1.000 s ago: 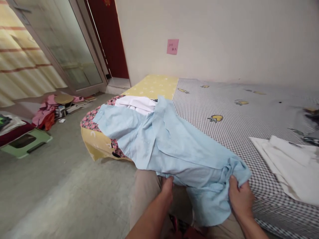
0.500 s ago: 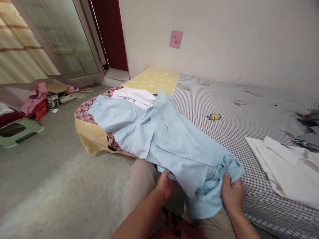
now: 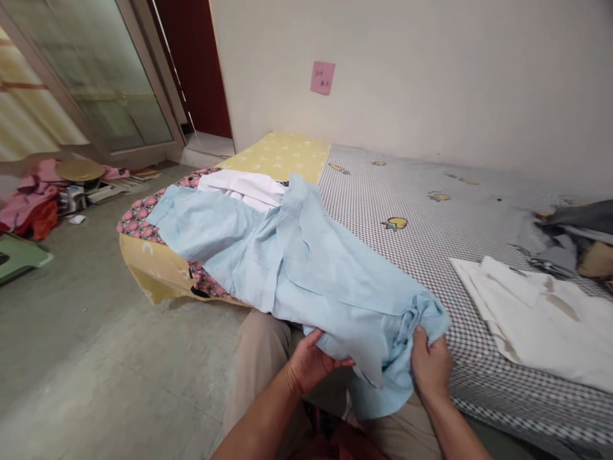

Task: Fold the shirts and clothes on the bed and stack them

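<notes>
A light blue shirt [image 3: 330,255] lies spread over the front of the bed, with a buttoned cuff at its far left end. Its near right end is bunched and hangs over the bed's edge towards my lap. My right hand [image 3: 432,364] grips the bunched cloth, thumb on top. At the lower hem is my left hand [image 3: 311,363], thumb and fingers apart, touching the underside of the cloth; part of its fingers is hidden by the fabric. Behind the shirt lies a folded white cloth [image 3: 246,186].
The bed bears a black-and-white checked sheet [image 3: 368,191] and a yellow sheet [image 3: 292,152]. White folded clothes [image 3: 541,313] and a dark pile [image 3: 582,236] lie at right. On the floor at left are a green stool [image 3: 22,255] and pink clothes [image 3: 36,195].
The view has turned slightly right. My left hand has loosened from the hem and its fingers have spread. My right hand keeps its grip on the bunched end.
</notes>
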Tool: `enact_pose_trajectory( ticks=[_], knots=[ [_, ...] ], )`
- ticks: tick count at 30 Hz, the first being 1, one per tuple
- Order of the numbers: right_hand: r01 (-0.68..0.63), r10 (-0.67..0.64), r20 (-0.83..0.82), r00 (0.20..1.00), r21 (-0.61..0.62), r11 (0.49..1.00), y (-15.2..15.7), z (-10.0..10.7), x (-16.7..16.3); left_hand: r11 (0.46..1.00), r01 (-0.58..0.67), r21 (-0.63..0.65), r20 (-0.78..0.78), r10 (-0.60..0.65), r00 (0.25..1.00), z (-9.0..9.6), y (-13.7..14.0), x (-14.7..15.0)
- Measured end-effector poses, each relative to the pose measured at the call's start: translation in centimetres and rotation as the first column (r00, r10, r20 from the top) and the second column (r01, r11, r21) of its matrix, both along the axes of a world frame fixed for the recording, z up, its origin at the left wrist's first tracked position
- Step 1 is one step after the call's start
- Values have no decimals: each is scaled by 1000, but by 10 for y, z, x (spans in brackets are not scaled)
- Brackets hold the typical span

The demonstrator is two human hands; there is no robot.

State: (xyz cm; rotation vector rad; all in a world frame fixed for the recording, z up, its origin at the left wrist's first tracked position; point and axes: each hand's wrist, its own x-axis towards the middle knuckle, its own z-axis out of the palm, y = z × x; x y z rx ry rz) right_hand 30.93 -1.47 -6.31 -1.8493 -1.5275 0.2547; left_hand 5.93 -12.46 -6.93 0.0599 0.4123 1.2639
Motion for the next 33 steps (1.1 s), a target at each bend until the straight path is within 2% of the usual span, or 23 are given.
enact_pose_trajectory(
  ticks=[3, 8, 13, 21, 24, 28, 33],
  knots=[
    [13, -13, -16, 1000, -41, 999, 0, 2, -2, 994, -36, 104, 74, 29, 997, 8, -12, -8],
    [15, -17, -38, 999, -40, 999, 0, 2, -4, 992, -108, 67, 128, 99, 987, 13, -37, -17],
    [-6, 4, -50, 999, -34, 999, 0, 1, -3, 990, -81, 116, 102, 69, 992, 18, -48, -17],
    [4, -8, -78, 997, -43, 999, 0, 0, -4, 963, -13, 270, 54, -1, 999, 29, -57, -16],
    [0, -3, -88, 996, -42, 999, 1, 0, -4, 966, -15, 258, 22, 9, 1000, 27, -61, -15],
    [-5, 2, -85, 996, -44, 999, 1, 2, -5, 984, -55, 171, -14, 58, 998, 27, -60, -12],
    [-20, 20, -111, 994, -7, 1000, 1, 3, -6, 982, -171, 83, -5, 172, 985, 17, -51, -13]
  ],
)
